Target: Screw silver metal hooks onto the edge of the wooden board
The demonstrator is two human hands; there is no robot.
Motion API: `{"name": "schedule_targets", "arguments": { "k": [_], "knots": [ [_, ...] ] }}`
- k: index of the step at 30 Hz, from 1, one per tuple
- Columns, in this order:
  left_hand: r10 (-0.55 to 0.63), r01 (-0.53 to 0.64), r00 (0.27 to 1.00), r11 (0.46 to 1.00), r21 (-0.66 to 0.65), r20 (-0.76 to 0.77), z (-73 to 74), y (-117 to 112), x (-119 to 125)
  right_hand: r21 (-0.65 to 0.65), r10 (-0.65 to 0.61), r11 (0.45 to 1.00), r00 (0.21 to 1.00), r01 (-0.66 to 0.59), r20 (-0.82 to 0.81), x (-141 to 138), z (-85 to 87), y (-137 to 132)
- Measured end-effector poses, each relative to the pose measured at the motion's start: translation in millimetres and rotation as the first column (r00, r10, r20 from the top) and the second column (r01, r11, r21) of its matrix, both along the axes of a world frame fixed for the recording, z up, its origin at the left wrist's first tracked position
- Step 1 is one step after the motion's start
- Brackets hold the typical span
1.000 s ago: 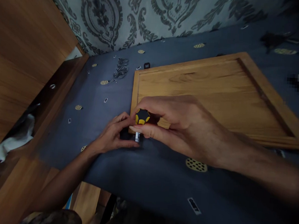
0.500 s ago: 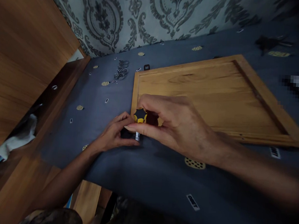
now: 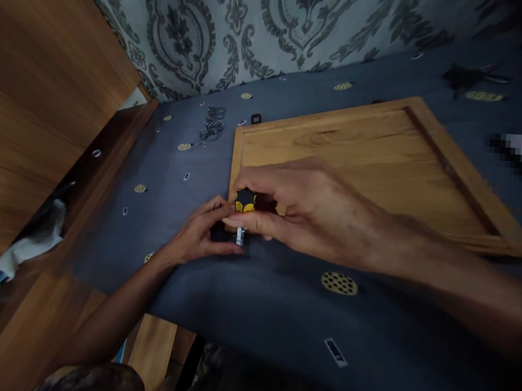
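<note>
Surface: blue cloth point(image 3: 280, 314) printed with yellow dotted ovals, spread flat and bearing everything listed below.
Cabinet: brown wooden cabinet point(image 3: 37, 87) along the left edge of the cloth, with a white rag point(image 3: 32, 237) lying in its dark recess.
Panel: wooden panel point(image 3: 356, 160) with a raised frame, lying flat on the cloth. Its near-left corner sits directly beneath both hands.
Right hand: right hand point(image 3: 313, 213) reaches in from the right across the panel's near edge. Thumb and fingers are closed round the head of the screwdriver.
Left hand: left hand point(image 3: 196, 236) comes in from the lower left and rests on the cloth. Its fingertips are pinched on a dark fitting against the panel's corner.
Loose hardware: a cluster of metal pieces point(image 3: 211, 124) lies on the cloth beyond the panel's far-left corner, well apart from both hands.
Screwdriver: screwdriver point(image 3: 245, 200) with a black and yellow handle, standing nearly upright with its butt towards the camera. A short bright length of shank point(image 3: 240, 236) shows below the right thumb.
Fitting: dark fitting point(image 3: 218, 233), mostly hidden by the left fingers, so its shape cannot be told. It lies just beside the shank, on its left.
Governing relation: the tool's long axis runs straight down onto the corner. The right hand sits on top of that axis and the left hand flanks its foot, with the fingertips of the two hands nearly touching.
</note>
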State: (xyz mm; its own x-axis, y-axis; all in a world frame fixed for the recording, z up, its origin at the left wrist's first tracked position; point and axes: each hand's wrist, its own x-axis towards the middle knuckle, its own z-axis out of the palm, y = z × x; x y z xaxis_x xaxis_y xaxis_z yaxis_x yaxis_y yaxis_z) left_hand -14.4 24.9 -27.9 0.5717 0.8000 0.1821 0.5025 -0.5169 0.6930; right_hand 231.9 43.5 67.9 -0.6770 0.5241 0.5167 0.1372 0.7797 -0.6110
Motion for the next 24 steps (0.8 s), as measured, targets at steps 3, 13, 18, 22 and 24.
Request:
{"name": "schedule_targets", "arguments": {
  "k": [3,13,18,22,24],
  "knots": [
    [0.001,-0.001,1.0,1.0,0.007,-0.006,-0.4,0,0,-0.072,0.108,0.993,0.981,-0.098,0.16,1,12.8,9],
    [-0.014,0.014,1.0,1.0,0.022,0.012,1.2,0,1,-0.084,0.002,0.996,0.999,0.003,0.053,-3,0.0,4],
    [-0.019,0.019,1.0,1.0,0.016,0.024,0.8,-1,1,-0.009,-0.079,0.997,0.997,0.079,0.014,-5,-6.7,1],
    [-0.009,0.009,1.0,0.999,0.037,0.001,-2.2,-1,-1,0.012,-0.089,0.996,0.994,0.088,0.056,-4,-3.4,0],
    [-0.008,0.008,1.0,0.999,0.04,0.002,-2.4,0,-1,0.04,-0.095,0.995,0.994,0.092,0.061,-3,-2.7,-1]
  ]
}}
